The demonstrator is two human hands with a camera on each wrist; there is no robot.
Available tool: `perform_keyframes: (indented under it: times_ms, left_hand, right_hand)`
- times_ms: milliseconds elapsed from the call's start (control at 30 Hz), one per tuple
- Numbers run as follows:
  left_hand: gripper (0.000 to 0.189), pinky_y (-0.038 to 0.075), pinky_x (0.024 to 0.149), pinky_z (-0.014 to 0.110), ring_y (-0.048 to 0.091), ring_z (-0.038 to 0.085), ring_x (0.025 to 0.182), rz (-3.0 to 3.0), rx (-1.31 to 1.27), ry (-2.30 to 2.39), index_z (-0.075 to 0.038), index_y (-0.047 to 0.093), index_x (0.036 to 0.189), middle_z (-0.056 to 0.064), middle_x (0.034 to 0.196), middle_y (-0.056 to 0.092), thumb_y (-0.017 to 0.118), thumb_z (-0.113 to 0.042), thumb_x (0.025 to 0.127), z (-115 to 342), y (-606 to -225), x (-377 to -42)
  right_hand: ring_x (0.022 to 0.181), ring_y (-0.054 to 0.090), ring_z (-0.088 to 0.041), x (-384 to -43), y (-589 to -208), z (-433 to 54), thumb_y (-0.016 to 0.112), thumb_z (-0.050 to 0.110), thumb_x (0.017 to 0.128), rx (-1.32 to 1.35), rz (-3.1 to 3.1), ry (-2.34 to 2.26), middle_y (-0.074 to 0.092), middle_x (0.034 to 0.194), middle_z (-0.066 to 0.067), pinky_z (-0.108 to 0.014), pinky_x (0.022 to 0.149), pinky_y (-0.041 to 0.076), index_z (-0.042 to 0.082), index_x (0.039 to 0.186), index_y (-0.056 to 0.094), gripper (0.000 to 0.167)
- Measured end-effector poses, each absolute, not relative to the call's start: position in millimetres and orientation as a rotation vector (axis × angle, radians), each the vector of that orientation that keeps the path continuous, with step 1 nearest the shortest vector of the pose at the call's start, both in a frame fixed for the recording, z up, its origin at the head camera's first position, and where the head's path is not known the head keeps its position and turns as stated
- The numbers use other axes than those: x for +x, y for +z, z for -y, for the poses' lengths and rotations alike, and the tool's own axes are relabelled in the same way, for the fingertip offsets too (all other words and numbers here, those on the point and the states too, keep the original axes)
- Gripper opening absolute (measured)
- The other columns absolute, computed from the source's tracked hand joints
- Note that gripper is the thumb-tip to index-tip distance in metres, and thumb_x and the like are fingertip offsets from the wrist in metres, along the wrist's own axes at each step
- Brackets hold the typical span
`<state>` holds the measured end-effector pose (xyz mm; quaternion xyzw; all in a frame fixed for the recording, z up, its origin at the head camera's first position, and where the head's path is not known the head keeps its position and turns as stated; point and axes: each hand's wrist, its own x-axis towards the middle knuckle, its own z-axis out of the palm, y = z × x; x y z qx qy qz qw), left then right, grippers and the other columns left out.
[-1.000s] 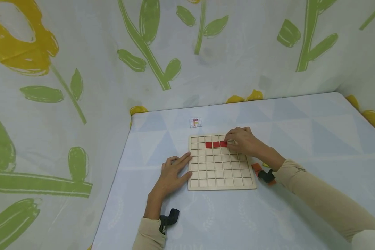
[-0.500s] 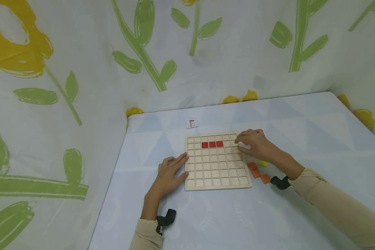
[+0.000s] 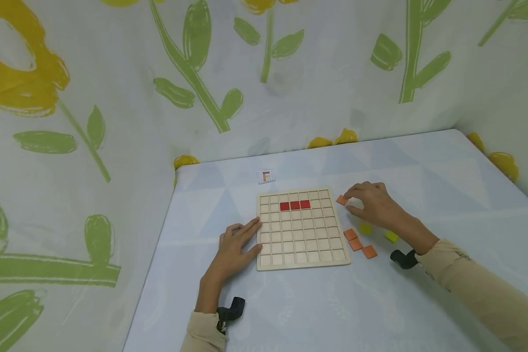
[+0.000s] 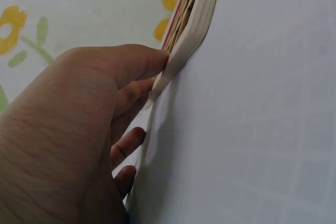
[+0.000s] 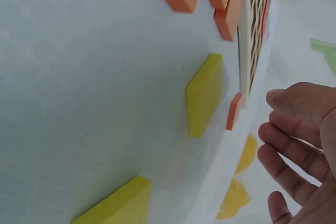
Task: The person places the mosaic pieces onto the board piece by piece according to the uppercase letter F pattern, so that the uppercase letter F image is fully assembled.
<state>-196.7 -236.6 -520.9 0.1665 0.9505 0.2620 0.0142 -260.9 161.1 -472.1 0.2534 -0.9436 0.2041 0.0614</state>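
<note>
A square wooden grid board lies on the table, with three red tiles in a row near its far side. Along the board's left edge rests my left hand, its fingertips and thumb touching the rim; the left wrist view shows the thumb against the board's side. My right hand hovers past the board's right edge with thumb and fingers spread apart. An orange tile lies right at its fingertips; in the right wrist view that orange tile sits flat on the table, with nothing between the fingers.
Several more orange tiles lie beside the board's right edge. Two yellow tiles, one nearer and one farther, are under the right forearm's side. A small printed pattern card lies beyond the board. Flowered cloth hangs behind the table.
My right hand has left the red tiles, moving right off the board to the loose orange tile. The left hand has kept its place on the edge. The head view has shifted slightly.
</note>
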Motion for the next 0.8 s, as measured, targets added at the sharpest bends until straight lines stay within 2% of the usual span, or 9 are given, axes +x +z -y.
perform_keyframes:
  times_ms: [400, 800]
  left_hand:
    - [0.060, 0.024, 0.102, 0.052, 0.034, 0.022, 0.131, -2.952, 0.551, 0.862, -0.028, 0.042, 0.154, -0.017, 0.159, 0.033, 0.060, -0.040, 0.098, 238.3, -523.3, -196.5]
    - [0.060, 0.021, 0.106, 0.053, 0.033, 0.025, 0.133, -2.940, 0.550, 0.864, -0.026, 0.043, 0.154, -0.015, 0.159, 0.033, 0.059, -0.040, 0.098, 238.7, -522.2, -197.0]
  right_hand:
    - [0.105, 0.059, -0.033, -281.7, -487.1, -155.0, 0.080, 0.017, 0.086, 0.680, 2.928, 0.517, 0.071, 0.108, -0.011, -0.061, 0.093, 0.031, 0.007, 0.104, 0.074, 0.021]
    - [0.106, 0.058, -0.033, -284.7, -486.8, -150.8, 0.078, 0.013, 0.087, 0.689, 2.970, 0.427, 0.071, 0.108, -0.011, -0.062, 0.093, 0.032, 0.006, 0.103, 0.075, 0.018]
